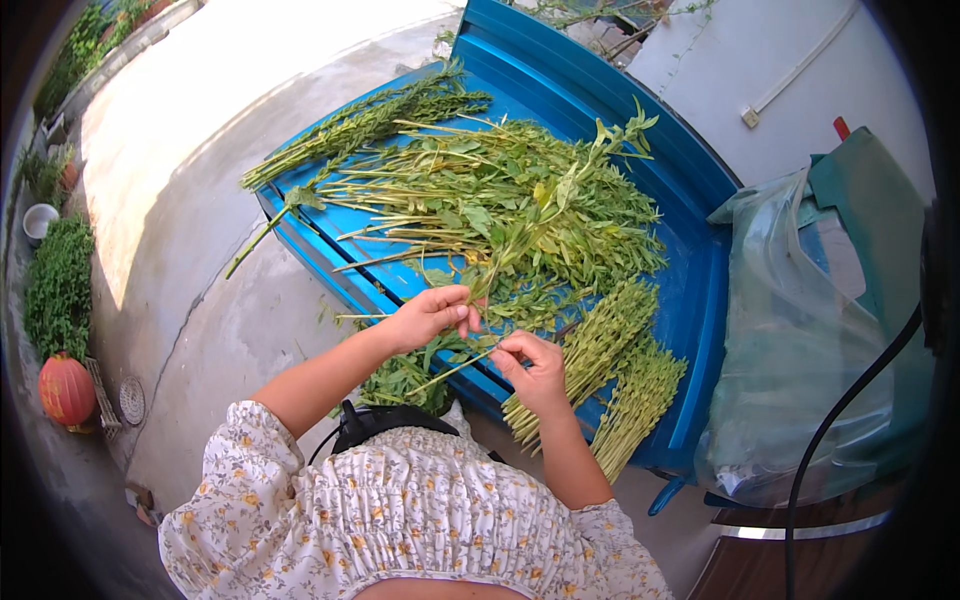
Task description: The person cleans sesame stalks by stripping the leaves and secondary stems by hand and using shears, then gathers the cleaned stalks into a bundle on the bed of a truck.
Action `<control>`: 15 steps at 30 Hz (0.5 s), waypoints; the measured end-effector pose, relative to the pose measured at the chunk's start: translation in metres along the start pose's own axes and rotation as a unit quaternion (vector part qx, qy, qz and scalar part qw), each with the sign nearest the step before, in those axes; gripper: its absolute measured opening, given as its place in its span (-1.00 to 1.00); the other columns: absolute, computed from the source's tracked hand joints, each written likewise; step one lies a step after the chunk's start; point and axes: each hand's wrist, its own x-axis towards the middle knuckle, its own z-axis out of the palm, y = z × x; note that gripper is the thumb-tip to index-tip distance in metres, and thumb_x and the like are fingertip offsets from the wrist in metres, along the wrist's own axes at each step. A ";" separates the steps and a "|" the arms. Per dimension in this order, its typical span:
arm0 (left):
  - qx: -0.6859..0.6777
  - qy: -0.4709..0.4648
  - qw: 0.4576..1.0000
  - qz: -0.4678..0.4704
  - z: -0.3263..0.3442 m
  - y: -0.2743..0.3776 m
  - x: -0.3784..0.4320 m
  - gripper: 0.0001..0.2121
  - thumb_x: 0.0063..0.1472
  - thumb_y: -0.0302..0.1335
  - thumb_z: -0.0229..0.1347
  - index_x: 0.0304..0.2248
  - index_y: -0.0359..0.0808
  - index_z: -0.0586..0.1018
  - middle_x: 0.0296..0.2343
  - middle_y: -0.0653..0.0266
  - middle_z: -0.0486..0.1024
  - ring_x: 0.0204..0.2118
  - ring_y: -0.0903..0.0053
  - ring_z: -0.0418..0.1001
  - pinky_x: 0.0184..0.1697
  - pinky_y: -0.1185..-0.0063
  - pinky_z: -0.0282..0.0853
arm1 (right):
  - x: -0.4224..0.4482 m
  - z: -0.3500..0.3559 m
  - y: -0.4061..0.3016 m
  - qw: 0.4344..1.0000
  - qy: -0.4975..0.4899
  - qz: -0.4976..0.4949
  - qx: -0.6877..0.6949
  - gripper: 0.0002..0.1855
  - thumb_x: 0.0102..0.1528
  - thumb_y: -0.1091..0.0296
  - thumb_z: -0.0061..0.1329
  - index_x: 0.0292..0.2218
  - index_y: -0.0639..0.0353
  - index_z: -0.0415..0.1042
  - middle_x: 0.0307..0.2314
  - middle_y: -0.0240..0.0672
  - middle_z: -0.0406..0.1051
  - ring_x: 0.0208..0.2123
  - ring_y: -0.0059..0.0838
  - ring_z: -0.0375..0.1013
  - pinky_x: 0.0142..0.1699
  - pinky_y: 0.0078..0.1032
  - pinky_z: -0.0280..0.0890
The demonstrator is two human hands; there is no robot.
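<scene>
A tall leafy green stalk (551, 206) slants away from me above the blue truck bed (688, 424). My left hand (439, 319) has its fingers curled around the stalk's leafy lower part. Thumb and fingers of my right hand (534, 367) pinch a thin bare stem (454, 375) just to the right; whether it belongs to the same stalk is hidden at the fingers. A small dark pointed thing (568, 328) shows behind the right hand, and I cannot tell if it is held. Beyond both hands lies a broad heap of leafy stalks (480, 180).
Stripped stalks with green pods (611, 349) lie in bundles at the right. More podded stalks (375, 124) lie at the far left edge, where one stalk (259, 241) overhangs. Loose leaves (401, 382) are below my hands. Clear plastic sheeting (780, 330) and a black cable (840, 382) stand right.
</scene>
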 end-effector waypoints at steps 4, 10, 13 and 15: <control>-0.016 -0.012 1.000 -0.006 -0.002 0.004 -0.005 -0.74 0.23 -0.45 -0.18 -0.13 -0.40 0.32 -0.45 0.34 0.40 -0.45 0.67 0.32 -0.33 0.69 0.24 | -0.021 -0.002 0.032 0.982 -0.093 0.021 -0.160 -0.76 -0.02 0.28 0.00 -0.36 0.28 0.39 -0.48 -0.32 0.38 -0.50 -0.61 0.38 -0.42 -0.68 0.25; -0.062 -0.020 0.997 -0.033 -0.003 0.004 -0.013 -0.75 0.22 -0.42 -0.16 -0.16 -0.36 0.33 -0.46 0.34 0.39 -0.43 0.65 0.31 -0.33 0.68 0.22 | 0.059 0.001 -0.003 0.973 0.136 0.081 0.169 -0.71 0.04 0.24 -0.05 -0.30 0.32 0.34 -0.45 -0.38 0.37 -0.55 -0.68 0.34 -0.45 -0.71 0.21; -0.090 -0.002 0.995 -0.042 0.005 0.006 -0.004 -0.75 0.21 -0.40 -0.13 -0.17 -0.35 0.33 -0.44 0.30 0.40 -0.41 0.62 0.33 -0.25 0.64 0.25 | 0.079 0.000 0.004 0.958 0.135 0.083 0.237 -0.76 0.04 0.29 -0.05 -0.34 0.28 0.31 -0.47 -0.37 0.35 -0.63 -0.73 0.26 -0.53 -0.74 0.14; -0.128 0.007 0.991 -0.040 0.004 0.006 0.000 -0.74 0.20 -0.40 -0.12 -0.16 -0.36 0.32 -0.43 0.30 0.40 -0.40 0.62 0.34 -0.23 0.62 0.25 | 0.083 0.006 0.001 0.955 0.158 0.063 0.241 -0.77 0.04 0.29 -0.05 -0.34 0.26 0.28 -0.56 -0.41 0.32 -0.66 -0.73 0.24 -0.57 -0.76 0.11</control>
